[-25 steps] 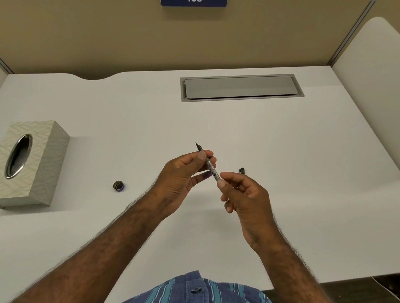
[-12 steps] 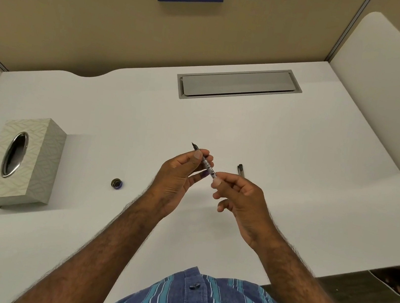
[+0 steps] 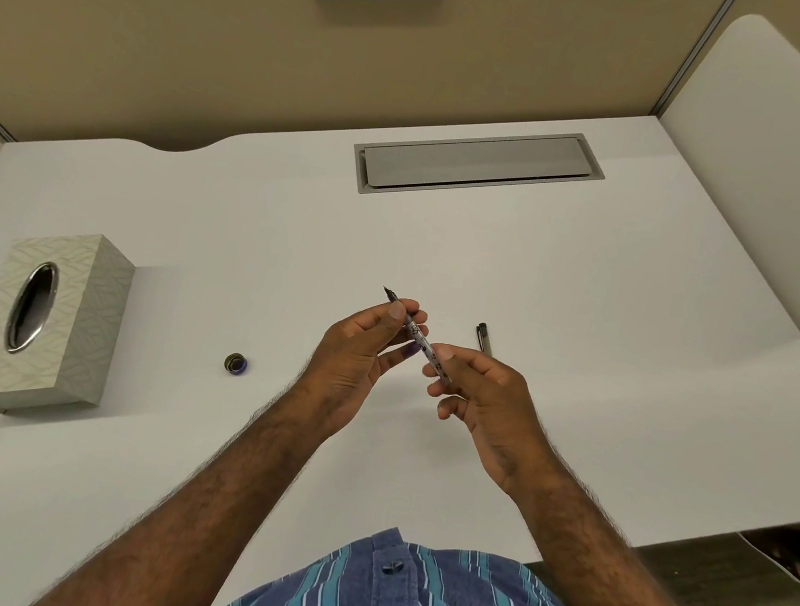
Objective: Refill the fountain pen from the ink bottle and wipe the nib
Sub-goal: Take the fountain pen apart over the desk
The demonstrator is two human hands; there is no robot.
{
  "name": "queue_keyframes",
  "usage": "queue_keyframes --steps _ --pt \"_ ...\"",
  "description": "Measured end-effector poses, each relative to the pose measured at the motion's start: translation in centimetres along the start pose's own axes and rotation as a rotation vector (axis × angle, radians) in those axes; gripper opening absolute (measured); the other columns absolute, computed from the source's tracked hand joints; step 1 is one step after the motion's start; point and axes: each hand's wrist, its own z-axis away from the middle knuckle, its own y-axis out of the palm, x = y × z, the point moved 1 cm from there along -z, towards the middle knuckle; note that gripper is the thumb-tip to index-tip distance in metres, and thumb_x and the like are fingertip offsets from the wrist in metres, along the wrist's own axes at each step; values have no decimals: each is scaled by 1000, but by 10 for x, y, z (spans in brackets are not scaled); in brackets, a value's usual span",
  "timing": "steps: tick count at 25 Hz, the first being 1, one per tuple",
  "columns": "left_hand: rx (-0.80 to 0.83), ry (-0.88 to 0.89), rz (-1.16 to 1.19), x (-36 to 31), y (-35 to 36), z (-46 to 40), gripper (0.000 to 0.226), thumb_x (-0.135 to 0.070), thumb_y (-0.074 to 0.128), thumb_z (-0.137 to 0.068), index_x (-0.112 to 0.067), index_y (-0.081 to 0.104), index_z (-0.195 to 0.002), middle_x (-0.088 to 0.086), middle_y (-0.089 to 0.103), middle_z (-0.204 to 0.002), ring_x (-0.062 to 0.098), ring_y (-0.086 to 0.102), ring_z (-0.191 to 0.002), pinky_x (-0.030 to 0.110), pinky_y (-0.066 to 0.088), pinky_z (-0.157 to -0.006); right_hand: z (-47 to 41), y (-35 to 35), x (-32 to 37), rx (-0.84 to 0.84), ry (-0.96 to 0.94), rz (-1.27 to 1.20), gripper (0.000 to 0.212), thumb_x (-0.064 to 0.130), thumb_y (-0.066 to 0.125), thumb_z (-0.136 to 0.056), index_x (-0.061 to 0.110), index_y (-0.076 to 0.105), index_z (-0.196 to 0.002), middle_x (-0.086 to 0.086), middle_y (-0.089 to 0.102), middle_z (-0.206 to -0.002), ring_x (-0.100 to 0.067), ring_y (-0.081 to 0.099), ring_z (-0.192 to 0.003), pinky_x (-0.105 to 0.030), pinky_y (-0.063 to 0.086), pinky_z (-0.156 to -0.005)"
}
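A thin patterned fountain pen (image 3: 417, 337) hangs above the middle of the white desk (image 3: 591, 331), its dark nib pointing up and to the left. My left hand (image 3: 362, 351) pinches the pen near the nib end. My right hand (image 3: 483, 393) pinches its rear end between thumb and fingers. A small round ink bottle (image 3: 235, 363) stands on the desk left of my left hand. The dark pen cap (image 3: 484, 338) lies on the desk just beyond my right hand.
A patterned tissue box (image 3: 48, 317) with an oval metal opening stands at the desk's left. A grey cable hatch (image 3: 476, 161) is set into the desk at the back. Partition walls close in the back and the right side.
Both hands keep hold of the pen in nearly the same place. My right fingers have shifted slightly along the pen's rear end. The cap shows more fully beside my right hand.
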Motion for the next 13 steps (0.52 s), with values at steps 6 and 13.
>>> queue_keyframes --steps 6,13 --pt "4 -5 3 1 0 0 22 -21 57 -106 -11 76 -113 10 78 -112 28 72 -110 41 59 -97 -1 -1 -3 -15 -23 38 20 17 82 -92 13 80 -112 -6 78 -92 -18 68 -76 -33 55 -64" --pt "6 -11 -9 0 1 -1 22 -21 57 -106 -12 76 -112 9 78 -111 27 72 -110 43 58 -101 -1 -1 -2 7 -2 24 21 14 81 -93 9 79 -113 -6 77 -90 -18 67 -73 -30 52 -59"
